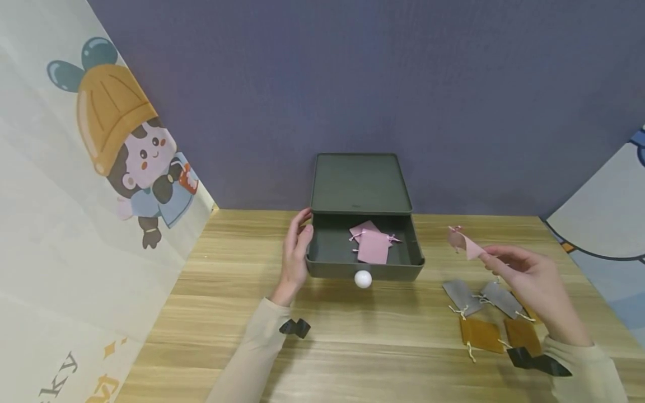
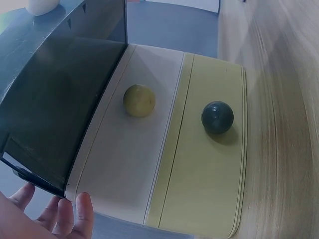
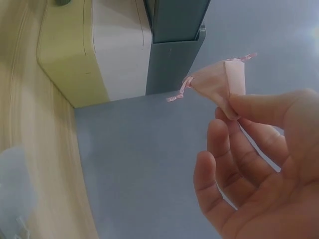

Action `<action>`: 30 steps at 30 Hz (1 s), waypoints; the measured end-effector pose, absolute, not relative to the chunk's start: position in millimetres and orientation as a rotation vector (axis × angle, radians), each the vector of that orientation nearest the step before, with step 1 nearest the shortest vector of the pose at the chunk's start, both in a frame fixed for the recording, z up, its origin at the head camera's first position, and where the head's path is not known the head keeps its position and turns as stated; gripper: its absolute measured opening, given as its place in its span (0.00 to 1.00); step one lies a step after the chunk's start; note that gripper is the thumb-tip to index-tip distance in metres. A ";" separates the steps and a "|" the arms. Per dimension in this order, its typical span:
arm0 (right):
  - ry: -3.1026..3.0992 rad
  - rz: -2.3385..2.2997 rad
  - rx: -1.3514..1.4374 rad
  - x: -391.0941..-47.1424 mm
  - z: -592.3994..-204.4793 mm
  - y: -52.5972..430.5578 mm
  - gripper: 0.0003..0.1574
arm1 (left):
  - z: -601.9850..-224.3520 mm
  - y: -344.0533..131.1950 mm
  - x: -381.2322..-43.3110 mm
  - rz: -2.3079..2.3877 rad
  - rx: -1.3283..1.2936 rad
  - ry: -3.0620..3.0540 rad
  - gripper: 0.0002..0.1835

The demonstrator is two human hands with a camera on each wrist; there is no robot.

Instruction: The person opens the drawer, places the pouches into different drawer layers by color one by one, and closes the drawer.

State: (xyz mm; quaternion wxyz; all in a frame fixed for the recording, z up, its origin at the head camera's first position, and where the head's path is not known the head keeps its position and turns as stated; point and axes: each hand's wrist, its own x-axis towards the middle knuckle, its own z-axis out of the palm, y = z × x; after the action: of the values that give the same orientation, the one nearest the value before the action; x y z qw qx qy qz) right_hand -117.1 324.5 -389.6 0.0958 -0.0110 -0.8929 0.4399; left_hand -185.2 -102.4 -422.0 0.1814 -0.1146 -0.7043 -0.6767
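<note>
- The right hand (image 1: 534, 285) pinches a pink pouch (image 1: 472, 249) between thumb and fingertips, gripping it at one end; its other fingers are loosely bent and spread.
- That pouch hangs in the air to the right of the open drawer (image 1: 388, 272), well apart from it, with its ribbon ties at the end away from the fingers.
- The left hand (image 1: 294, 252) touches the left side of the chest (image 1: 360, 182) and its drawer, fingers extended and the thumb apart from them; it is not wrapped round anything.
- Inside the dark green top drawer lie more pink pouches (image 1: 374, 247), overlapping, one on top of another.
- A white knob (image 1: 363, 279) sits on the drawer's front.
- Below it, the left wrist view shows a white drawer (image 2: 124, 164) with a yellow knob (image 2: 139, 100), and a yellow drawer (image 2: 199, 184) with a dark knob (image 2: 217, 117), both shut.
- Near and partly below the right hand, two grey pouches (image 1: 462, 296) and some mustard pouches (image 1: 481, 334) lie on the wooden table (image 1: 378, 347).
- Behind the chest stands a blue-purple wall (image 1: 353, 84).
</note>
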 end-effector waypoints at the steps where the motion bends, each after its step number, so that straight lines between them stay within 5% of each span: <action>1: -2.643 1.305 -0.031 -116.7 -388.7 323.6 0.21 | -422.1 -102.3 -185.0 -1.910 -0.323 -1.989 0.29; 30: -2.541 1.364 0.164 -103.4 -369.4 289.4 0.14 | -421.1 -103.0 -185.5 -1.909 -0.322 -1.993 0.30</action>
State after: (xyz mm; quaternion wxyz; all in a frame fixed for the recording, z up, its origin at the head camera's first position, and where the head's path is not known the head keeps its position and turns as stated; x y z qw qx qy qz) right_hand -103.4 289.4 -369.4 0.1263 0.0562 -0.8727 0.4683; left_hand -185.5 -103.0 -421.1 0.1806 -0.1138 -0.7056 -0.6756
